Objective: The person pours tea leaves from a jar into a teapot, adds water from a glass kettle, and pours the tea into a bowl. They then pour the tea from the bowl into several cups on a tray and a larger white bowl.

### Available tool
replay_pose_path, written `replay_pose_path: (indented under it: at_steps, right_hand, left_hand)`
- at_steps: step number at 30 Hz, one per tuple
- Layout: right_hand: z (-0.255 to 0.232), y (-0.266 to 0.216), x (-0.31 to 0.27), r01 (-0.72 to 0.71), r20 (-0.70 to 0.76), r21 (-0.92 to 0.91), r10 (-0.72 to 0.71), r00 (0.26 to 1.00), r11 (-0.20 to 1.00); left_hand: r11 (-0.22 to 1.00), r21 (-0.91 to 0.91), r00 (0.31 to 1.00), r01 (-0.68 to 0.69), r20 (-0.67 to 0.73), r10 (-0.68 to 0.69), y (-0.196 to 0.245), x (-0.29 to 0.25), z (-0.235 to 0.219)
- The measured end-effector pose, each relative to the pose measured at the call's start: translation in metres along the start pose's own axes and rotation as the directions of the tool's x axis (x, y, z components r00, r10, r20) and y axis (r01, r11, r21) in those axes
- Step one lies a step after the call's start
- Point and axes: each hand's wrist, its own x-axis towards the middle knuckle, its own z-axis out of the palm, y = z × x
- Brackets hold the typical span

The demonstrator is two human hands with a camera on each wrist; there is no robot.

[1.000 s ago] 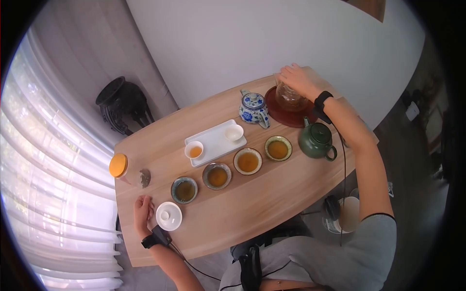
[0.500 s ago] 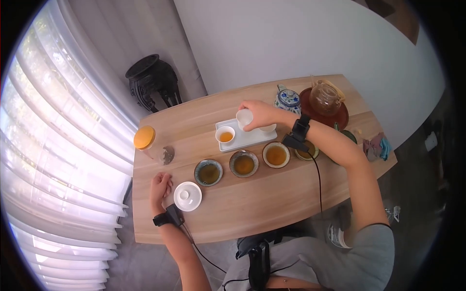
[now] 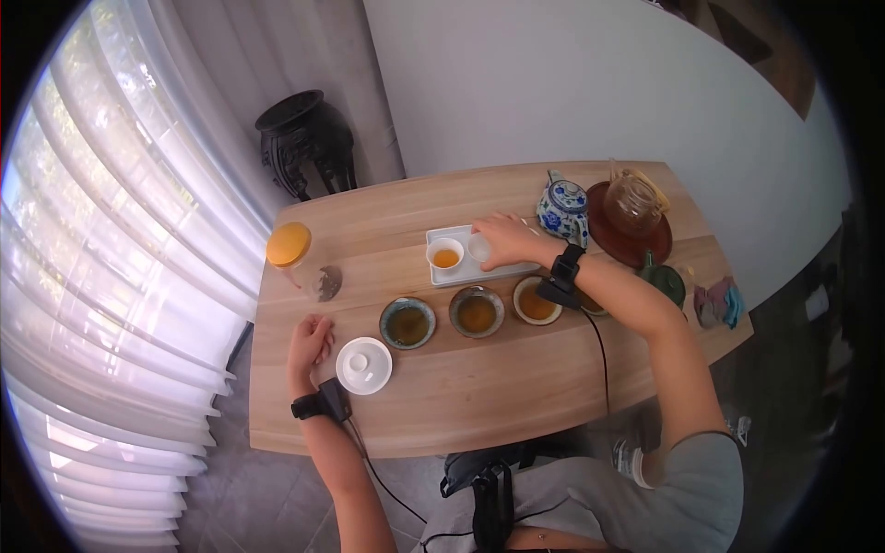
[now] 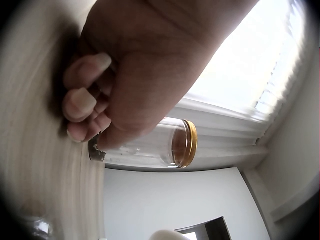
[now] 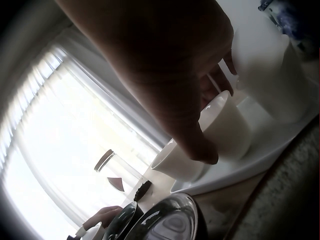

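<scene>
My right hand (image 3: 509,241) grips a white cup (image 5: 232,132), thumb on the near side and fingers behind it. That cup stands low over the white tray (image 5: 225,176), between two others. On its left is a white cup of amber tea (image 3: 446,258); on its right, a blurred white cup (image 5: 275,75) mostly hidden by my hand in the head view. My left hand (image 3: 311,348) lies on the table with fingers loosely curled and holding nothing. Beside it sits a white lidded bowl (image 3: 364,366).
Bowls of tea line up before the tray, including a blue-green one (image 3: 407,323) and a brown one (image 3: 477,311). An orange-lidded jar (image 3: 289,243) stands left. Rightward are a blue-and-white teapot (image 3: 563,209), a glass pot (image 3: 634,205) and a green teapot (image 3: 666,278).
My right hand left the glass pot, then appeared holding a white cup above the tray. Now it has lowered that cup beside the tea-filled one. The left hand stays put; the head view shifted.
</scene>
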Motion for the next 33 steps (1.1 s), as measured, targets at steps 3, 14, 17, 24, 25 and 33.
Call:
replay_pose_path:
  at_steps: [3,14,17,24,25,33]
  right_hand:
    - [-0.004,-0.004,-0.004,-0.046,0.064,0.041,0.044,0.997,0.998]
    - [0.01,-0.035,0.023,0.088,-0.068,0.01,-0.087,0.994,0.996]
    - [0.012,-0.033,0.028,0.064,-0.026,0.011,-0.064,0.998,0.998]
    - [-0.007,-0.035,0.024,-0.033,-0.115,0.282,0.068,0.991,0.959]
    - [-0.017,-0.031,0.022,0.004,-0.149,0.419,0.065,0.987,0.908]
    - [-0.117,0.018,-0.049,0.001,-0.201,0.818,0.284,0.938,0.575]
  left_hand:
    - [1.0,0.005,1.0,0.005,-0.011,-0.005,0.001,-0.001,0.001]
    - [1.0,0.026,0.999,0.018,-0.028,-0.017,0.001,0.0,0.001]
    - [0.999,0.034,1.0,0.014,-0.026,-0.013,0.0,0.0,0.001]
    - [1.0,0.03,1.0,0.005,-0.014,-0.005,0.001,0.001,0.001]
    - [0.999,0.033,1.0,0.001,-0.005,-0.001,0.0,0.0,0.0]
    - [1.0,-0.012,1.0,-0.022,0.01,0.023,-0.012,0.008,-0.003]
